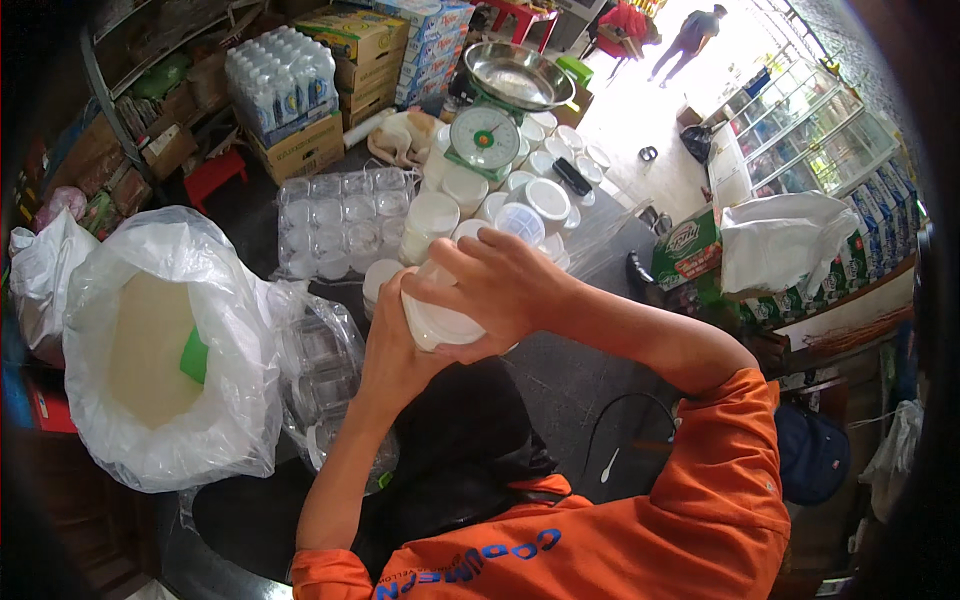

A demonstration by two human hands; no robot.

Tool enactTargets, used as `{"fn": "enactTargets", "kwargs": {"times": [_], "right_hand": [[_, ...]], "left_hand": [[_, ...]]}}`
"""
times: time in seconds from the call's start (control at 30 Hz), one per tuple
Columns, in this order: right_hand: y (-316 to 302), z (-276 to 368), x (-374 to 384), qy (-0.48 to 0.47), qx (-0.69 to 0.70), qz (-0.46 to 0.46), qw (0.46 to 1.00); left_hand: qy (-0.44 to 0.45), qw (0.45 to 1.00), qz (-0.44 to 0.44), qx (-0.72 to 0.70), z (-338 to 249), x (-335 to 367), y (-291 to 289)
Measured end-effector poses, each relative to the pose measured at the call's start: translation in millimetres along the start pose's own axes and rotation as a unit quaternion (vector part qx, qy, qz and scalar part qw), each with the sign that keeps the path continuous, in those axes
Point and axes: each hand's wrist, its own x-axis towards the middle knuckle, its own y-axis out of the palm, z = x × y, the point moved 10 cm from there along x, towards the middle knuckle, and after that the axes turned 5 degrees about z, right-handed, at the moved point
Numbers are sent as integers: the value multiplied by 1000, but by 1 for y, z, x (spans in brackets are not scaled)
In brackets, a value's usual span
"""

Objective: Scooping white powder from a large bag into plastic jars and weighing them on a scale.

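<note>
In front of my chest, both hands are closed around a plastic jar [441, 322] with whitish contents, held tilted. My left hand [390, 345] wraps its left side and lower edge. My right hand [500, 290] grips it from above and the right, fingers bent over its upper part. My fingers partly cover the jar, so whether its lid or base faces me I cannot tell. Just beyond stand several white-lidded jars [432, 213]. A green dial scale [485, 140] with a round metal pan [518, 76] rises among them.
Left of me stands a big plastic-lined sack [235, 400] of pale granules with a green scoop [194, 355]. Clear plastic jars [345, 215] lie packed ahead; more are bagged [318, 360] beside the sack. A dog [405, 137] lies near cartons [300, 146]. A person [692, 42] is outside.
</note>
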Motion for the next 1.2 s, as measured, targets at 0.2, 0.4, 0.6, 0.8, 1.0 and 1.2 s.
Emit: {"fn": "enactTargets", "kwargs": {"times": [0.2, 0.4, 0.6, 0.8, 1.0, 1.2], "right_hand": [[-2, -12, -39, 110, 108, -34, 987], [33, -10, -151, 271, 316, 15, 909], [105, -19, -269, 498, 413, 17, 763], [256, -8, -299, 524, 247, 160, 799], [372, 12, -274, 585, 333, 123, 729], [418, 32, -262, 608, 316, 61, 726]], "left_hand": [[22, 998, 54, 37, -19, 10, 13], [16, 972, 233, -40, -43, -1, 91], [30, 968, 249, 24, -57, 11, 95], [-93, 984, 155, 5, -41, 24, 49], [-120, 988, 98, -14, -31, 14, 29], [-116, 990, 73, 14, -39, 5, 1]]}}
